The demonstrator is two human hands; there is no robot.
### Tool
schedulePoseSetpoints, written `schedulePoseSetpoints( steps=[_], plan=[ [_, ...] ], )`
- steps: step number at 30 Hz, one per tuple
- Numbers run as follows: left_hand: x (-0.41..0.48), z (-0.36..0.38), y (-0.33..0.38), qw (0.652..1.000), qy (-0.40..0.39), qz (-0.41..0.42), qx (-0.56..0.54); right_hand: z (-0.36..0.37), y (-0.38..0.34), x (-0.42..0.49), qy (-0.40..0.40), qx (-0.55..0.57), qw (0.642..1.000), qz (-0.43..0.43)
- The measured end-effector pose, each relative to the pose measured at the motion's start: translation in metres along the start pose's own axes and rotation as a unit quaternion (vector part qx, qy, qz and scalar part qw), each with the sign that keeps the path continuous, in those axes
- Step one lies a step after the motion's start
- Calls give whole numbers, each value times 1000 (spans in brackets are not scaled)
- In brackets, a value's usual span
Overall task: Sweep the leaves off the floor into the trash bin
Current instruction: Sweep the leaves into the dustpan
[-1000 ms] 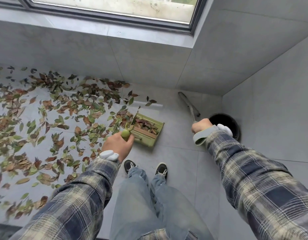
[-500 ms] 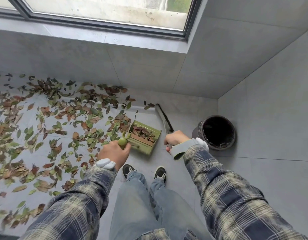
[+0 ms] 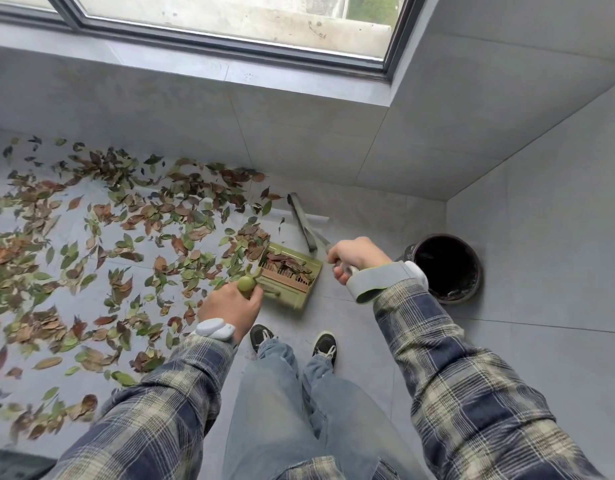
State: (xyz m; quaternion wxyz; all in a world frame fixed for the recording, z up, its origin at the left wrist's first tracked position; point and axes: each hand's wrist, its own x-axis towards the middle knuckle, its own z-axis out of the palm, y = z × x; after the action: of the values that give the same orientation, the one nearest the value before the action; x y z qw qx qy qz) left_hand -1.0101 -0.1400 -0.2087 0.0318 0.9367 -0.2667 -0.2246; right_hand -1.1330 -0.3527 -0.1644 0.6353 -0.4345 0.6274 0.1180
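**One small scoop in the dustpan, most leaves not yet swept**

The leaves (image 3: 126, 237) lie scattered over the left half of the floor (image 3: 368, 341), from its left edge to the wall under the window and across to the dustpan. They are far too many to count, easily scores, green and brown mixed. The left hand (image 3: 229, 306) is closed round the green knobbed handle of the single dustpan (image 3: 292, 296). The dustpan sits at the right fringe of the litter, with a small load of brown leaves in it. Just right of it is one broom (image 3: 302, 221), its head toward the back wall, and the right hand (image 3: 356, 256) is wrapped round its handle. Further right, near the floor's back corner, stands the one trash bin (image 3: 453, 300). It is dark inside, and I cannot tell whether it holds leaves. I judge the job to be at an early stage: one part-filled pan not yet emptied, and nearly all the litter left to clear.
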Motion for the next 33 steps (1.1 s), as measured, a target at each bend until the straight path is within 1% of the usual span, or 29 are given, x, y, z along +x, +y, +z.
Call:
schedulePoseSetpoints(
  steps=[4, 8, 13, 18, 23, 26, 29, 33],
  plan=[
    [8, -1, 10, 1000, 8, -28, -2, -1, -17, -3, 30, -117, 992, -41],
    [22, 0, 16, 999, 15, -40, -27, -1, -28, 6, 55, -193, 977, -78],
    [45, -2, 24, 997, 38, -48, -48, 0, -40, 20, 82, -269, 955, -98],
    [60, -5, 25, 998, 37, -41, -38, 11, -52, 32, 79, -310, 943, -94],
    [66, -6, 28, 998, 43, -38, -24, 7, -63, 21, 56, -432, 898, -59],
    [68, -7, 29, 998, 41, -41, -29, -14, -82, 9, 63, -448, 890, -48],
    [67, -7, 32, 998, 41, -36, -32, -32, -91, -1, 66, -434, 897, -50],
    [66, -6, 33, 998, 39, -33, -35, -32, -89, -4, 67, -417, 904, -67]
  ],
)
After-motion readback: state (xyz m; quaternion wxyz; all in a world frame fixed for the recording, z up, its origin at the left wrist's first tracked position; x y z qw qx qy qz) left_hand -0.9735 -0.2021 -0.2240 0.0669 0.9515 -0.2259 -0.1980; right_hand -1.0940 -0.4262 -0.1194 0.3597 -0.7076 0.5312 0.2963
